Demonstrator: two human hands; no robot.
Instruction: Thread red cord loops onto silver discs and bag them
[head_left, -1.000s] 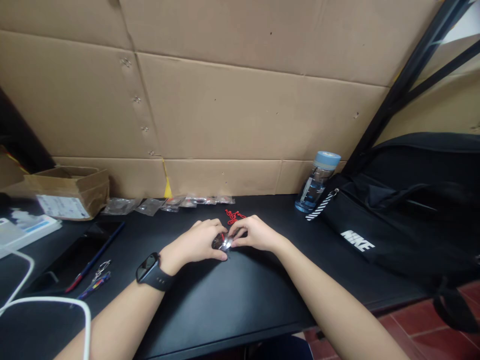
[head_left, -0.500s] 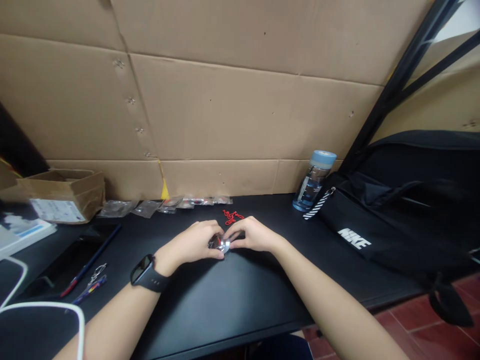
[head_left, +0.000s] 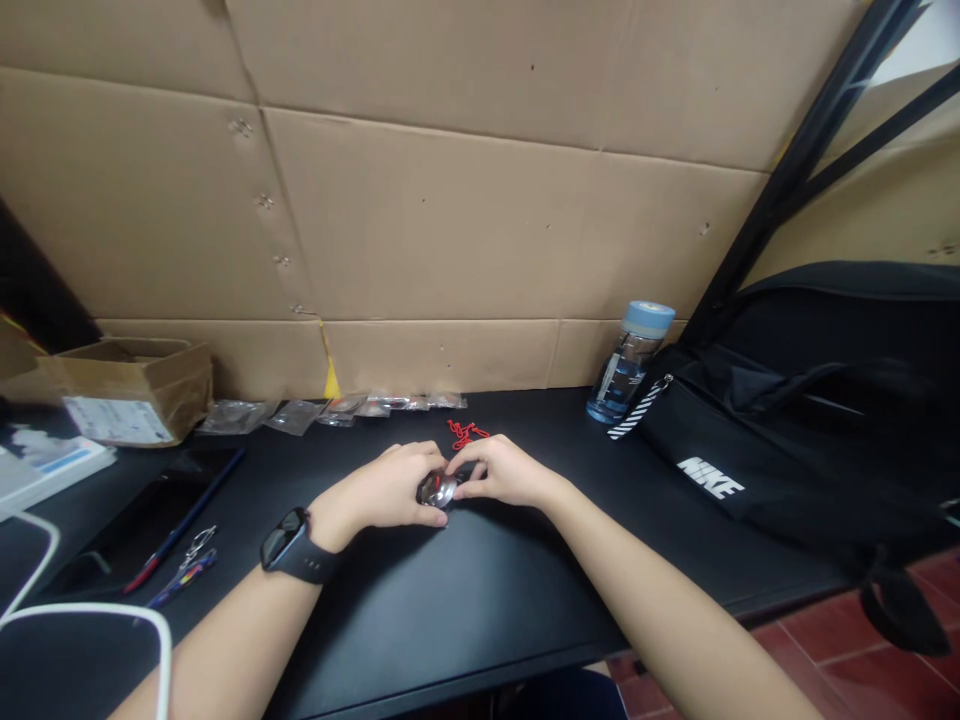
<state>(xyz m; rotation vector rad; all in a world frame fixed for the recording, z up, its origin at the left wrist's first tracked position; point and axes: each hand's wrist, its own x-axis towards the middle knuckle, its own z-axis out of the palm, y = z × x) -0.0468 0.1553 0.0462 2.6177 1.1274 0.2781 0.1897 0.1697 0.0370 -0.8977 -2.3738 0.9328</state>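
Between my hands, low over the black table (head_left: pixel 457 600), is a small shiny round object (head_left: pixel 437 488), silvery or clear with a bit of red showing. My left hand (head_left: pixel 397 485), with a dark watch on its wrist, curls around the object's left side, thumb in front. From the right, my right hand (head_left: pixel 499 470) pinches the object's edge between thumb and fingers. Its exact kind is too small to make out. Just behind the fingers lies a tangle of red cord (head_left: pixel 465 434).
Clear plastic packets (head_left: pixel 292 417) line the cardboard wall. At left are an open cardboard box (head_left: pixel 127 390), a dark tablet (head_left: pixel 142 520), a pen (head_left: pixel 184 525) and a white cable (head_left: pixel 97 608). A water bottle (head_left: pixel 628 365) and a black bag (head_left: pixel 795 450) stand at right.
The round object has tilted or turned slightly between my fingers, showing more of its dark and red face. Both hands stay in nearly the same place.
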